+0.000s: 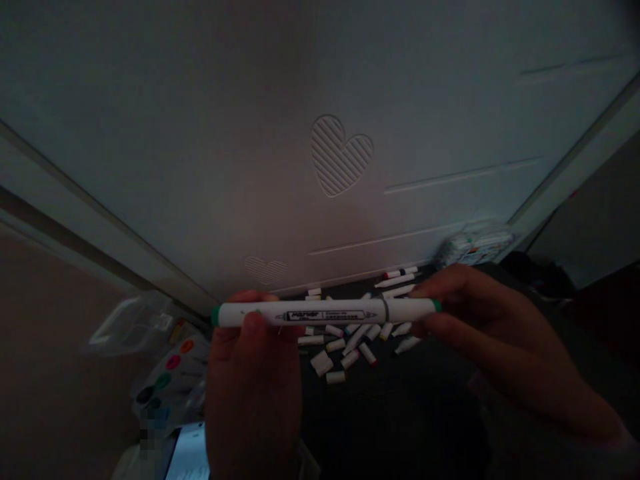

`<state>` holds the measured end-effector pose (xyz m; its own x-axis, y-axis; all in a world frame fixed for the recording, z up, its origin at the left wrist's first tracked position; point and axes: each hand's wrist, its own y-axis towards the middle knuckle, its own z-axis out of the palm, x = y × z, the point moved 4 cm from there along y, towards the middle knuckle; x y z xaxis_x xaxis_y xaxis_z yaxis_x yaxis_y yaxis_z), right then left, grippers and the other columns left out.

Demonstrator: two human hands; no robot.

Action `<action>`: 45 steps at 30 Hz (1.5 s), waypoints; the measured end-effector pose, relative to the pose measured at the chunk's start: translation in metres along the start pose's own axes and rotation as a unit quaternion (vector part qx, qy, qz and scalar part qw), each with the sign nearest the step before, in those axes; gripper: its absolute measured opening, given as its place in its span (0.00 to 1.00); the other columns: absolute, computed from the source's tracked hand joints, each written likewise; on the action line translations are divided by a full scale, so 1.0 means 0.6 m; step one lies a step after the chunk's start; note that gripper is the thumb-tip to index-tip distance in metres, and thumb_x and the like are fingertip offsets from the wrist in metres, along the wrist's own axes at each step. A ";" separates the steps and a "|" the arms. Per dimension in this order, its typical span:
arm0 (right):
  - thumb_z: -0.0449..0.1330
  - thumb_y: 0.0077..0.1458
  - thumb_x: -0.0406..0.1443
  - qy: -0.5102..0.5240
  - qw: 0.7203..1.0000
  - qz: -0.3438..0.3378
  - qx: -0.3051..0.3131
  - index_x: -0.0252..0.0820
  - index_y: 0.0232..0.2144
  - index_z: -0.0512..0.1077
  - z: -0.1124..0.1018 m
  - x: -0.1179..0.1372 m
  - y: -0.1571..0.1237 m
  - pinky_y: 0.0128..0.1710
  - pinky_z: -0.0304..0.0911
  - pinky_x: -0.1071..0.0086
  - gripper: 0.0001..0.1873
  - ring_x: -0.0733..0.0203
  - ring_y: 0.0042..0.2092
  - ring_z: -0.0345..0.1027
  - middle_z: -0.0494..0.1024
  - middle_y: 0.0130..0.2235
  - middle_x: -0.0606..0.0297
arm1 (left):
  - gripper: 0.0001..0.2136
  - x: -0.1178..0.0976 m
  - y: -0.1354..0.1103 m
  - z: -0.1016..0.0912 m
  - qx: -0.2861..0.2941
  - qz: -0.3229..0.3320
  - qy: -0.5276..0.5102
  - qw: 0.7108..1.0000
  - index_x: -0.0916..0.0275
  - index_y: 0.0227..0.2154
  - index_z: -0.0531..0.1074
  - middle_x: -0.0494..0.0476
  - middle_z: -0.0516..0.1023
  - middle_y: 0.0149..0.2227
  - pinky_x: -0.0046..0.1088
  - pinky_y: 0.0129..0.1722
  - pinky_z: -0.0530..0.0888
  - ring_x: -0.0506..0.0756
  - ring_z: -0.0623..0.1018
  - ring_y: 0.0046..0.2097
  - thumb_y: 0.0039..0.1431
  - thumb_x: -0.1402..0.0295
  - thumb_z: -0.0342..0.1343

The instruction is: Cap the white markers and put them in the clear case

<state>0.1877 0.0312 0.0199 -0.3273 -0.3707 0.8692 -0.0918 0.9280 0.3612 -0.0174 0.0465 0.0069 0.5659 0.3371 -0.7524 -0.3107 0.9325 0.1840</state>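
A white double-ended marker (325, 312) with green tips is held level between both hands. The left hand (253, 373) pinches its left end between thumb and fingers, and the right hand (480, 327) pinches the cap at its right end with the fingertips. Just beyond the grip, loose markers (350, 347) lie scattered on a dark surface, with a clear marker case (475, 247) farther off past the right hand. By my reading the marker is being held up and looked over, both caps seated — freeing the right cap would call for a firm left pinch and a straight pull along the barrel.
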 end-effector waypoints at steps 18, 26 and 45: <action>0.59 0.49 0.42 0.026 0.999 0.030 0.008 0.49 0.30 0.71 0.002 -0.005 0.003 0.22 0.64 0.72 0.06 0.62 0.27 0.69 0.74 0.27 0.66 | 0.06 0.007 0.004 0.002 0.009 -0.024 -0.030 0.999 0.56 0.27 0.75 0.44 0.77 0.28 0.17 0.30 0.75 0.45 0.75 0.29 0.44 0.67 0.64; 0.59 0.51 0.41 0.047 0.998 0.044 0.019 0.50 0.32 0.69 0.006 -0.007 0.003 0.21 0.63 0.73 0.05 0.62 0.28 0.70 0.73 0.25 0.67 | 0.06 0.006 0.003 0.004 0.002 -0.021 -0.028 0.999 0.57 0.27 0.75 0.44 0.77 0.27 0.18 0.28 0.75 0.45 0.75 0.28 0.43 0.66 0.64; 0.58 0.51 0.40 0.036 0.998 0.051 0.029 0.49 0.32 0.69 0.006 -0.006 0.001 0.23 0.64 0.71 0.04 0.61 0.29 0.70 0.74 0.28 0.66 | 0.03 0.016 0.004 -0.013 0.014 -0.015 0.015 1.000 0.52 0.31 0.74 0.45 0.75 0.31 0.21 0.31 0.74 0.47 0.74 0.31 0.52 0.66 0.57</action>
<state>0.1854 0.0330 0.0158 -0.2693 -0.2749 0.9230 -0.1171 0.9606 0.2519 -0.0184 0.0510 -0.0046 0.5509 0.3056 -0.7766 -0.2730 0.9453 0.1783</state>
